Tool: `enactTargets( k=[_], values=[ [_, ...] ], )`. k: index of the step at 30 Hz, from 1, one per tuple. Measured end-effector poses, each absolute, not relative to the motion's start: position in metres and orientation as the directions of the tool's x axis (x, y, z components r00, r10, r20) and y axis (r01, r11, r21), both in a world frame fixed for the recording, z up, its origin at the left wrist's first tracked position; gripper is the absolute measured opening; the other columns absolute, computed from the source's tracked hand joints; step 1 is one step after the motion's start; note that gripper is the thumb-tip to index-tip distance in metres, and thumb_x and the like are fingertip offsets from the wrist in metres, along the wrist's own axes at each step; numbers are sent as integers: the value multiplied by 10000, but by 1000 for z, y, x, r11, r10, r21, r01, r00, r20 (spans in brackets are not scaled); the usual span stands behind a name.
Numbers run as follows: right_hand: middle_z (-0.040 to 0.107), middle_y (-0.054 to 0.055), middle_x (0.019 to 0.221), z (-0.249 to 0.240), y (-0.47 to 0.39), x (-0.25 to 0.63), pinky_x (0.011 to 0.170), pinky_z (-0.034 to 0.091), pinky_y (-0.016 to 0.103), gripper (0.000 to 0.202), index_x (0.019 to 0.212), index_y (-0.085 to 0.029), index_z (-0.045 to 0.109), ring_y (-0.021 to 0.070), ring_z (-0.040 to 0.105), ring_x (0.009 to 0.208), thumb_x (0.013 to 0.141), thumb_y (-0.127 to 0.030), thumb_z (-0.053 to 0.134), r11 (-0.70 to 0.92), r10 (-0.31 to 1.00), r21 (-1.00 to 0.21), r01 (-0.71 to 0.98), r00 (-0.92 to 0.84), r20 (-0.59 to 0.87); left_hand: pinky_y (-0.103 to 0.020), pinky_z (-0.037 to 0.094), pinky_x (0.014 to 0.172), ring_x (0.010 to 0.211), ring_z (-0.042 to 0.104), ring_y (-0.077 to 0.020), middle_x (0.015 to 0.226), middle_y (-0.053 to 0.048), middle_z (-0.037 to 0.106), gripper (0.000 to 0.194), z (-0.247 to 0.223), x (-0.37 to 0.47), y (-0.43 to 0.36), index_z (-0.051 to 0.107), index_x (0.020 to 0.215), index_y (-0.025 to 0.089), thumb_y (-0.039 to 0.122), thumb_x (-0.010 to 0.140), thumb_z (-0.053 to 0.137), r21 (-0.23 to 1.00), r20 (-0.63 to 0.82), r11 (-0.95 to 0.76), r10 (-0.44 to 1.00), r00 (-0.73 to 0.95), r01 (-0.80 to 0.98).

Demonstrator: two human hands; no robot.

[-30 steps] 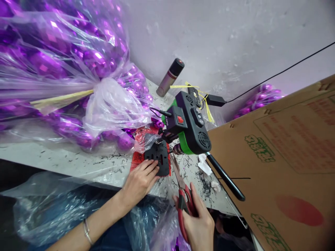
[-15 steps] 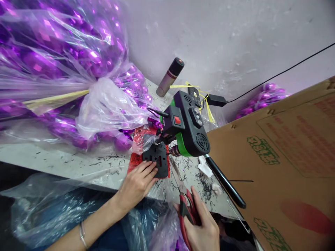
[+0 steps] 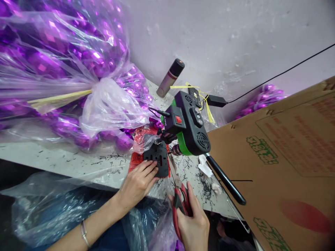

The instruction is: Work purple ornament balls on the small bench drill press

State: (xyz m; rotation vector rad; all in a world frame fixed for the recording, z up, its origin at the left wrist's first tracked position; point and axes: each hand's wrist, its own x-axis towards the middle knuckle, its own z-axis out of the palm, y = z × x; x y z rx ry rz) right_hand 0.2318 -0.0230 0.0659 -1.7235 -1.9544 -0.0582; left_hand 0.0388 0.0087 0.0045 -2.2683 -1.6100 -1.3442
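My left hand [image 3: 140, 179] lies with its fingers stretched out over the lower left part of a black slotted plate [image 3: 162, 164]. Under and beside that plate shows a red sheet [image 3: 134, 161]. In my right hand [image 3: 192, 221] is a pair of scissors [image 3: 180, 200] with red and black handles, its blades pointing up toward the plate's right edge. Just above the plate stands a black and green device [image 3: 190, 122] with a red switch and a cable. Its mount hides the plate's top part.
Large clear bags of shiny purple balls [image 3: 52, 62] fill the left. A cardboard box [image 3: 274, 150] stands at right, beside a black rod [image 3: 226, 179]. A dark-capped canister [image 3: 170, 78] is near the wall. Black clippings [image 3: 206, 190] and crumpled white paper [image 3: 205, 166] litter the table.
My right hand and the scissors have shifted left and slightly up, nearer the plate. My left hand stays on the plate.
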Motion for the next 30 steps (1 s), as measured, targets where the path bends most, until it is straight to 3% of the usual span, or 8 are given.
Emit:
enactTargets(
  k=[4, 10, 14, 19, 24, 30],
  values=[
    [772, 107, 1014, 71, -21, 222, 623, 559, 231, 590, 1298, -112, 622, 217, 754, 788, 851, -498, 604, 176, 901, -259, 950, -50, 430, -383, 570, 956, 1099, 652, -223, 1153, -93, 713, 239, 5, 39, 9, 685, 1084, 108, 241, 955, 534, 419, 672, -456, 738, 70, 785],
    [763, 116, 1055, 69, -29, 219, 662, 556, 237, 633, 1288, -113, 635, 222, 753, 809, 849, -566, 598, 90, 897, -259, 962, 35, 441, -389, 574, 949, 1095, 655, -225, 1156, -89, 712, 244, 4, 39, 9, 689, 1082, 112, 242, 961, 522, 412, 678, -465, 731, 77, 784],
    [774, 116, 1003, 69, -28, 215, 564, 543, 228, 607, 1273, -99, 646, 209, 752, 728, 850, -532, 600, 136, 887, -218, 966, -21, 461, -392, 572, 952, 1101, 652, -227, 1161, -98, 709, 243, 4, 39, 9, 688, 1092, 116, 244, 955, 531, 412, 683, -468, 727, 76, 782],
    [765, 129, 1045, 69, -30, 216, 640, 559, 243, 640, 1282, -99, 638, 233, 756, 816, 860, -576, 578, 100, 878, -212, 972, 14, 479, -388, 572, 957, 1093, 655, -223, 1155, -91, 712, 247, 4, 39, 9, 692, 1079, 108, 238, 961, 519, 409, 676, -463, 733, 79, 787],
    [779, 112, 967, 68, -27, 215, 559, 541, 226, 619, 1288, -85, 629, 202, 750, 708, 861, -533, 598, 176, 865, -172, 969, -69, 497, -396, 574, 952, 1104, 650, -229, 1166, -97, 707, 250, 4, 39, 9, 688, 1091, 108, 242, 959, 523, 415, 672, -462, 737, 79, 784],
    [771, 115, 1027, 67, -30, 217, 626, 559, 234, 607, 1292, -89, 620, 217, 759, 795, 875, -529, 589, 134, 866, -183, 974, -25, 500, -392, 578, 946, 1091, 656, -225, 1151, -96, 713, 245, 3, 39, 8, 691, 1082, 105, 235, 957, 526, 423, 681, -472, 729, 72, 774]
  ],
)
